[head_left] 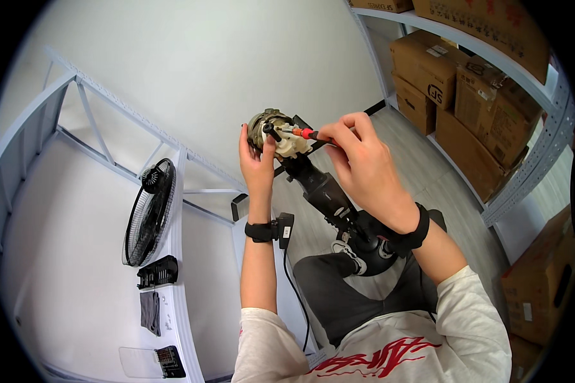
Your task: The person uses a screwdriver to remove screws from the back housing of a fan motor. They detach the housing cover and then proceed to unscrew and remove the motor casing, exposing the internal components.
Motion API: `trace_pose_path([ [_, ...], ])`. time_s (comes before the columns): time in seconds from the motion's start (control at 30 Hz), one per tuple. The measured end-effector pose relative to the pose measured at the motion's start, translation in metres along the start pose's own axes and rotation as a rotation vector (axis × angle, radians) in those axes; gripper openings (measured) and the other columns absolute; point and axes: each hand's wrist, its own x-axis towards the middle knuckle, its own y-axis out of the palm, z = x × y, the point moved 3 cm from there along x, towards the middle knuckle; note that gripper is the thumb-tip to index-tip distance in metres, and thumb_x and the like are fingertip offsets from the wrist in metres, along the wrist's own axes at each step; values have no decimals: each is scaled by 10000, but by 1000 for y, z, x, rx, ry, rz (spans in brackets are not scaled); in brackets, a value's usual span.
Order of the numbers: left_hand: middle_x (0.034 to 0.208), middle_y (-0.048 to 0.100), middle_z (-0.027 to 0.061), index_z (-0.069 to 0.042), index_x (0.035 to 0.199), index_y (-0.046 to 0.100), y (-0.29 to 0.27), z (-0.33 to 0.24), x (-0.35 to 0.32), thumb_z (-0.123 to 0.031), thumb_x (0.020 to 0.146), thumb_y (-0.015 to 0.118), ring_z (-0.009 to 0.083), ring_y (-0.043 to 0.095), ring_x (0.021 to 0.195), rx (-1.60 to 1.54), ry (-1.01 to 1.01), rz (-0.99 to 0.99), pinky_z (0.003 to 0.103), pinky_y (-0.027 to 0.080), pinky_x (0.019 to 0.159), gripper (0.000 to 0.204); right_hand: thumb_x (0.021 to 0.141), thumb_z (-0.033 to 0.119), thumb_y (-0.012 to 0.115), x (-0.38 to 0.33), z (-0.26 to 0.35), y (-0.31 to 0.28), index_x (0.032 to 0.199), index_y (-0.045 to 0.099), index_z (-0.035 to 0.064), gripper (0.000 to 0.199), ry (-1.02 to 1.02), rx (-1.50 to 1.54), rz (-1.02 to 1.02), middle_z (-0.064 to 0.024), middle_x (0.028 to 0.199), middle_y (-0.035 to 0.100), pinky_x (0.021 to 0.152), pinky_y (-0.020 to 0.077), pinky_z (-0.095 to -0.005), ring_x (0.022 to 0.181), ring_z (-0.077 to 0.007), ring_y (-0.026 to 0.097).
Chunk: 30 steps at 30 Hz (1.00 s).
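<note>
My left hand [255, 163] grips a fan motor unit [276, 134], a round metal motor with a white plastic housing, on top of a black stand column [322, 191] that slants down toward my lap. My right hand [364, 159] holds a screwdriver with a red-orange handle [306, 133], its tip pointing left into the motor housing. Both wrists wear black straps, and a small black device with a cable hangs from the left one [281, 228].
On the white table at left stands a black fan grille [148, 210], with a black fan part [158, 271], a grey cloth [150, 311] and a clear tray with a dark part [153, 362]. Shelves of cardboard boxes [473, 89] fill the right side.
</note>
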Motion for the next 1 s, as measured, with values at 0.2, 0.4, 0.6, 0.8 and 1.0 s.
trace_pose_path([
  [0.2,1424,490,197,46,1529,287,0,2,-2,-264,962,711,231,523,1279,-4,-49,-12,341,426,1078,772,903,139,717,-5,-11,7,1066,636,36,209,168,-289,227,-142,899,601,560,533,-398,656,-320,654],
  [0.4,1411,501,194,52,1532,274,0,-1,-2,-242,972,695,226,529,1268,-4,-52,-4,336,429,1075,760,914,189,717,2,3,-3,1027,635,31,210,153,-82,110,-144,848,616,549,524,-406,627,-329,646],
  [0.6,1391,520,187,57,1544,248,2,-2,-1,-215,984,673,216,544,1245,3,-54,6,328,436,1064,753,905,213,728,-3,-9,-1,1013,642,32,228,40,-142,44,-137,815,611,552,527,-398,618,-314,640],
  [0.8,1383,523,177,55,1546,245,4,-6,-4,-205,985,671,208,552,1227,-13,-84,-2,323,440,1056,751,904,177,722,-4,-8,4,992,638,28,193,244,-295,191,-129,861,610,569,531,-401,659,-312,650],
  [1.0,1386,519,178,53,1547,242,5,-5,-4,-202,989,665,209,550,1230,-18,-61,13,322,440,1055,745,910,265,729,1,-6,1,961,638,13,273,-47,-130,-52,-124,801,605,523,518,-384,585,-296,632],
])
